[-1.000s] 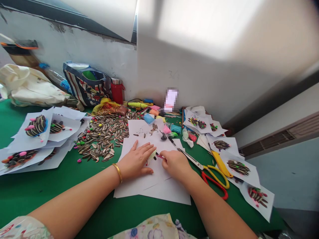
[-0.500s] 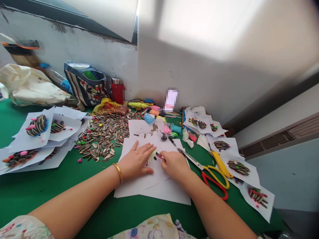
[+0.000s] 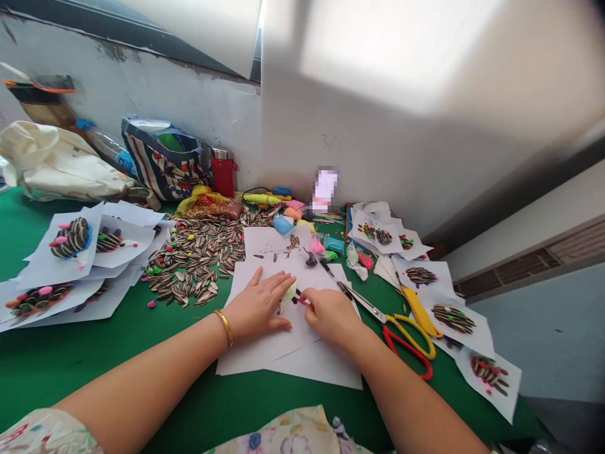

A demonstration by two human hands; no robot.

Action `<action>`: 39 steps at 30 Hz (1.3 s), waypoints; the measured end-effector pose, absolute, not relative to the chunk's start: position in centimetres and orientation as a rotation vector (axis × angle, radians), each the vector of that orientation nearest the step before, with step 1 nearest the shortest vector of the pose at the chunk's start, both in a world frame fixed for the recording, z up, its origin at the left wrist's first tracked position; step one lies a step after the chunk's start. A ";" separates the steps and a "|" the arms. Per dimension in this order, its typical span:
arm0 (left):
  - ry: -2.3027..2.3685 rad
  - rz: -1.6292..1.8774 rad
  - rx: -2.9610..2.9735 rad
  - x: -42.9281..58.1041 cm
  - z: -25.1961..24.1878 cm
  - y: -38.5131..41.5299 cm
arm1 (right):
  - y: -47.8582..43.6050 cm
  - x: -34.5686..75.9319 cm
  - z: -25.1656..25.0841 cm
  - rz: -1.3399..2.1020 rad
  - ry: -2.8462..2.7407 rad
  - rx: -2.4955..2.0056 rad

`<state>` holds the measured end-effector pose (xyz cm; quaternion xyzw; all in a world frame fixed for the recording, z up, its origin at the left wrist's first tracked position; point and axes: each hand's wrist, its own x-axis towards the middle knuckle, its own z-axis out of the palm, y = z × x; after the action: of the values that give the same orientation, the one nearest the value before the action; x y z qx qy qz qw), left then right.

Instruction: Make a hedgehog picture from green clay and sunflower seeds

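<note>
Your left hand (image 3: 258,307) lies on the white paper sheets (image 3: 250,353) at lower centre, fingers spread wide, beside a pale green clay lump (image 3: 290,293). Your right hand (image 3: 331,317) pinches a small pink piece (image 3: 301,301) between narrowed fingers. Sunflower seeds (image 3: 189,265) heap to the left; scissors (image 3: 406,340) lie to the right.

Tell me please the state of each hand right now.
Left hand: open, flat on the white paper.
Right hand: pinching a small pink item, unclear what.
</note>
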<state>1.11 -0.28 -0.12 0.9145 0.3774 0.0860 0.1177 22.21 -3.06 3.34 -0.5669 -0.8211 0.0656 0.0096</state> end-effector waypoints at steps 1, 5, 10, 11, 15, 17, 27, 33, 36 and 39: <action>1.101 0.258 2.676 1.1 -0.2 -0.3 | -3.1 22.2 3.4 0.201 -2.562 -1.783; 1.093 0.279 2.682 1.0 -0.3 -0.2 | -3.1 22.1 3.4 0.219 -2.566 -1.775; 1.107 0.260 2.684 1.1 -0.1 -0.3 | -3.0 22.2 3.1 0.219 -2.560 -1.742; 1.111 0.255 2.682 1.1 -0.1 -0.3 | -3.0 22.3 3.1 0.217 -2.560 -1.738; 1.105 0.270 2.684 1.1 -0.3 -0.3 | -3.2 22.3 3.3 0.196 -2.532 -1.757; 1.096 0.283 2.685 1.0 -0.5 -0.2 | -3.4 22.2 3.3 0.205 -2.530 -1.753; 1.093 0.268 2.685 1.0 -0.3 -0.2 | -3.7 21.3 3.3 0.301 -2.550 -1.741; 1.083 0.301 2.694 1.0 -0.5 -0.2 | -3.7 21.2 3.0 0.364 -2.517 -1.772; 1.086 0.284 2.685 1.0 -0.3 -0.2 | -3.7 21.1 2.9 0.376 -2.499 -1.774; 1.093 0.267 2.678 1.0 -0.2 -0.2 | -3.7 21.0 2.9 0.378 -2.473 -1.810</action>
<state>1.03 -0.22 -0.19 0.9155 0.3735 0.0913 0.1183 21.01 -3.72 2.94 -0.5860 -0.8005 0.1225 0.0268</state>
